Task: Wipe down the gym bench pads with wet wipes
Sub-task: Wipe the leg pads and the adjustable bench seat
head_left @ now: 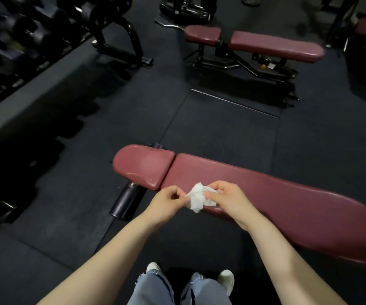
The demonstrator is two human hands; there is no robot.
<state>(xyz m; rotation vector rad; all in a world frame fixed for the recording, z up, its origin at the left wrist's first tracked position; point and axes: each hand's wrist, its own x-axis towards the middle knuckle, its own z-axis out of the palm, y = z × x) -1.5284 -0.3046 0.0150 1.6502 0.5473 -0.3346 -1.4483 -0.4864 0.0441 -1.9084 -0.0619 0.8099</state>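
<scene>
From the head camera we see both hands meeting above the near edge of the long back pad (265, 205): left hand (166, 203) pinches one corner of the crumpled white wet wipe (199, 198), right hand (228, 200) grips the other side. Seat pad (142, 166) sits just left. A second bench (254, 44) stands well beyond, dumbbell rack (23, 40) far left.

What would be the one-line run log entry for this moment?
phase: preparing wipe | left hand: pinches wet wipe | right hand: pinches same wipe | wipe: crumpled, above near bench long pad | seat pad: untouched
</scene>
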